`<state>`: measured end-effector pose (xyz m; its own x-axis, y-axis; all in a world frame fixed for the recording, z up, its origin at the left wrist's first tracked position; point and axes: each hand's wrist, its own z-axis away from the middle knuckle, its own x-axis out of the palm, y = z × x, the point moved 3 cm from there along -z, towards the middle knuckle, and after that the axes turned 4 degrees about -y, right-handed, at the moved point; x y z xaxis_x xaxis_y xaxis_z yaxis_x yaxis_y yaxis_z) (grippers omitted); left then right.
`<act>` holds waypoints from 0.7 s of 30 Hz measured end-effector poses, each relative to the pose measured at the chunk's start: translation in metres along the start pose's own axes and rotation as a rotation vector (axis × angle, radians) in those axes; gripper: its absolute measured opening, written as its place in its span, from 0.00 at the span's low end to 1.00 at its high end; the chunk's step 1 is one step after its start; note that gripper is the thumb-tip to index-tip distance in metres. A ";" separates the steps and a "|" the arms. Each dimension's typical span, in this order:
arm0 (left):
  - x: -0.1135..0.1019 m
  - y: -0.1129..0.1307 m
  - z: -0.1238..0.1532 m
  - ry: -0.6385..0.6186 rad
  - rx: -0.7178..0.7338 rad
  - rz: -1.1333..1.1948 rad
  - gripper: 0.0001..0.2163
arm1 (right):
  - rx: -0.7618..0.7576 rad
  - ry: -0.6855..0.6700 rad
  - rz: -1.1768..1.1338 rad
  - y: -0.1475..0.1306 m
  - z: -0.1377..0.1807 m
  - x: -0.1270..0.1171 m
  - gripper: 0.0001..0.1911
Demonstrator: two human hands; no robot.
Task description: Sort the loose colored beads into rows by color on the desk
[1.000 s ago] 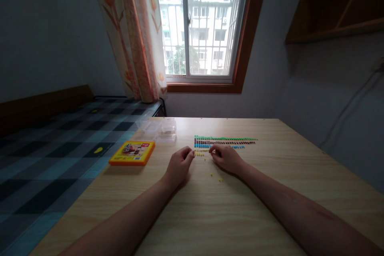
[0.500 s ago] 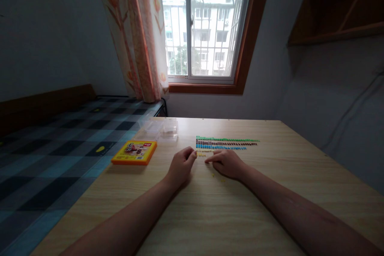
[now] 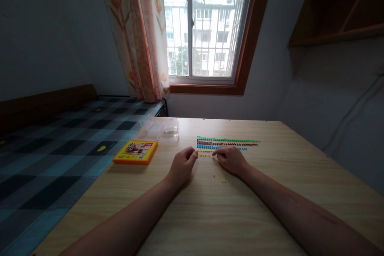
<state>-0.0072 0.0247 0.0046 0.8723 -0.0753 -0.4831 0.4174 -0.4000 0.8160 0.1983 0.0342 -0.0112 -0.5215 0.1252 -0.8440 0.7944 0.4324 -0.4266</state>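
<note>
Tiny coloured pieces like toy bricks lie in rows on the table: a green row (image 3: 228,139), a brown row (image 3: 222,143) and a blue row (image 3: 207,147). A pale row lies in front of them, then a short yellow row (image 3: 204,155). My left hand (image 3: 182,164) rests at the left end of the yellow row, fingers curled and thumb against the forefinger; what it holds, if anything, is hidden. Just right of the yellow pieces, my right hand (image 3: 231,160) stretches its forefinger toward the row, its other fingers bent. Several loose yellow pieces (image 3: 223,181) lie nearer to me.
A yellow-orange box (image 3: 135,152) with a printed lid lies left of my hands. Behind it stand clear plastic trays (image 3: 159,129). The wooden table (image 3: 198,224) borders a checked bed (image 3: 69,144) on the left, and a window (image 3: 207,24) is beyond.
My right hand has shifted slightly right and away from me, its forefinger now beside the end of the yellow row. More yellow pieces show there. My left hand stays in place.
</note>
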 end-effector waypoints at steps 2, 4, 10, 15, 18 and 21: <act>0.000 0.000 0.000 -0.002 0.001 0.002 0.13 | -0.022 -0.026 0.011 -0.001 0.000 0.001 0.16; 0.000 -0.001 0.000 -0.002 0.005 0.004 0.13 | -0.036 -0.048 0.021 -0.002 0.000 0.002 0.16; 0.000 -0.002 -0.001 -0.007 0.000 -0.002 0.13 | -0.061 -0.055 0.030 -0.001 0.000 0.004 0.17; 0.000 -0.002 -0.001 -0.002 -0.001 -0.017 0.13 | -0.068 -0.012 -0.088 0.003 -0.002 0.001 0.17; 0.000 -0.003 0.000 -0.007 0.000 -0.018 0.13 | -0.052 -0.007 -0.168 0.006 -0.005 -0.002 0.15; 0.000 -0.003 0.000 -0.011 -0.005 -0.010 0.13 | -0.039 -0.023 -0.203 0.006 -0.009 -0.004 0.14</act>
<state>-0.0084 0.0257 0.0026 0.8655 -0.0813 -0.4942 0.4269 -0.3962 0.8129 0.2027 0.0439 -0.0075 -0.6622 0.0113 -0.7492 0.6606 0.4806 -0.5767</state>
